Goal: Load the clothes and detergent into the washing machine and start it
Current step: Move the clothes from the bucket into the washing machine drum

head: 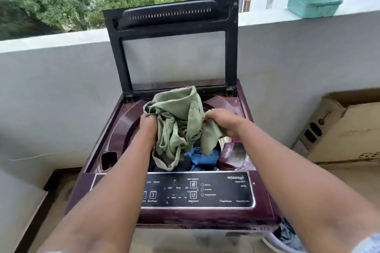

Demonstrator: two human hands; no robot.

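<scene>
A maroon top-loading washing machine [115, 129] stands before me with its black-framed lid [172, 16] raised upright. My left hand [149, 127] and my right hand [223, 120] both grip a crumpled green garment [181, 123] held over the open drum. Blue and dark clothes [202, 159] lie in the drum below it. The black control panel [205, 190] runs along the machine's front edge under my forearms. A maroon detergent compartment [232, 155] sits at the drum's right front corner. No detergent container is in view.
A grey balcony parapet [61, 88] runs behind the machine, with a teal tub [312, 5] on its ledge at the right. A cardboard box [345, 129] stands to the right. A white basket with clothes [287, 238] shows at the lower right.
</scene>
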